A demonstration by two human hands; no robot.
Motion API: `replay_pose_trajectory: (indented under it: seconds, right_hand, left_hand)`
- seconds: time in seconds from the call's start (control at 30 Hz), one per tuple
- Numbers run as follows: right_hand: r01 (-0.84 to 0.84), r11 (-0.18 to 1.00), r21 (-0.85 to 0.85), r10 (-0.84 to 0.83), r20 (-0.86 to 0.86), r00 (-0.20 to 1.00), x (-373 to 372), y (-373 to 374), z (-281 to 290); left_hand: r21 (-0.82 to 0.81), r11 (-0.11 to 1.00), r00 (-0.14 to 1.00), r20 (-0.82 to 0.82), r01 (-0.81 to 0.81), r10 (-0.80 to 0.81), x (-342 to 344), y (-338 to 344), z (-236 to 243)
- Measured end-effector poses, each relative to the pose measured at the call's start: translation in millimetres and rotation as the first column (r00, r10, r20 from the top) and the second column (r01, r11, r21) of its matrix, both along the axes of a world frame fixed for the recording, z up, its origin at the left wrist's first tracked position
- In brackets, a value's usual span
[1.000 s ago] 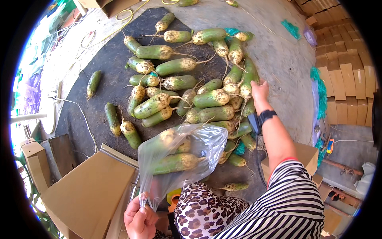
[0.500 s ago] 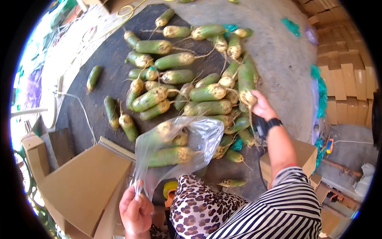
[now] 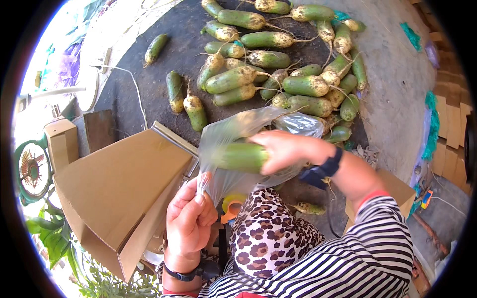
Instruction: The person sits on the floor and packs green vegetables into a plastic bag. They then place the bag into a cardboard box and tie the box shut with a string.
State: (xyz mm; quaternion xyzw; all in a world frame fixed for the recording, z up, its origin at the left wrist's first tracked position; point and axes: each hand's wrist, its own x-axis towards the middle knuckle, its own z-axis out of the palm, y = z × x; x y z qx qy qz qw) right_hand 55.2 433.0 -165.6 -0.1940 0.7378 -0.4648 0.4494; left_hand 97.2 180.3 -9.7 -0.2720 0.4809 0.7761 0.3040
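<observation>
the left hand (image 3: 191, 218) pinches the clear plastic bag (image 3: 248, 149) open by its edge. the right hand (image 3: 285, 149), fingers wrapped around a green radish (image 3: 238, 157), is sliding it inside. releasing it deep in the bag likely comes next.

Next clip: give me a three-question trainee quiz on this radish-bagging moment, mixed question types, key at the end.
1. True or false: the left hand grips the clear plastic bag by its edge.
2. The right hand is pushing what into the bag? A) a green radish B) a roll of tape C) a leaf
3. Fill in: the cardboard box lies to the person's ____ side.

Key: 1 true. 2 A, the green radish. 3 left.
</observation>
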Motion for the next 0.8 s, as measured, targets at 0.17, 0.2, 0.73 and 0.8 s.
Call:
replay_pose_trajectory:
  seconds: [0.17, 0.2, 0.73, 0.8]
  right_hand:
    - [0.24, 0.958, 0.158, -0.047, -0.738, 0.673, 13.7, -61.5, -49.8]
    - [0.23, 0.96, 0.16, -0.056, -0.695, 0.716, 20.0, -66.8, -60.5]
    - [0.97, -0.024, -0.241, -0.95, -0.295, -0.097, 33.4, 134.5, -56.4]
    - [0.919, -0.376, -0.121, -0.899, -0.192, -0.393, 5.3, 180.1, -63.6]
  left_hand:
    - [-0.025, 0.999, 0.998, -0.039, 0.047, -0.048, 10.7, 4.4, 6.2]
    - [-0.04, 0.997, 0.996, -0.06, 0.07, -0.072, 12.9, 2.4, 4.4]
    - [-0.116, 0.992, 0.996, -0.073, 0.045, -0.054, 17.9, -4.4, -1.2]
    - [-0.129, 0.99, 0.995, -0.076, 0.053, -0.063, 19.3, -1.4, 3.3]
